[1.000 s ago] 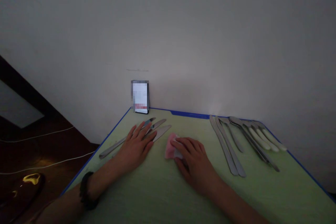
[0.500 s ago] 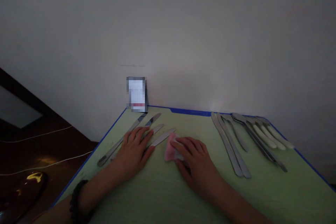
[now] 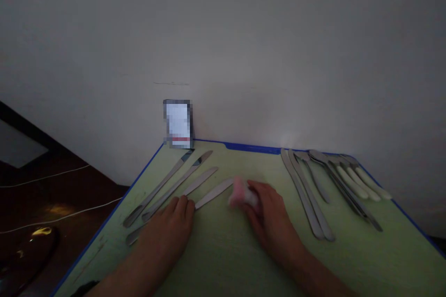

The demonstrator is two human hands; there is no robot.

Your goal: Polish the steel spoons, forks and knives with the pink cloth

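Note:
My left hand [image 3: 170,227] is closed, fingers curled at the handle end of a table knife [image 3: 214,193] whose blade points away to the right. The palm hides that handle. A second knife [image 3: 202,180] runs partly under the same hand, and two more knives [image 3: 160,185] lie to its left. In my right hand [image 3: 270,213] is a crumpled pink-and-white cloth [image 3: 240,193], pinched between thumb and fingers close to the tip of the first knife's blade.
On the right of the green table [image 3: 223,255] lie two long knives [image 3: 306,199], several metal spoons [image 3: 339,176] and several pale-handled utensils [image 3: 355,182]. A lit phone [image 3: 179,123] leans on the wall [image 3: 244,46]. White cables [image 3: 62,213] hang at left.
My left hand has drawn back toward me and curled its fingers, uncovering the knives. My right hand has shifted slightly right with the cloth. The view has moved a little.

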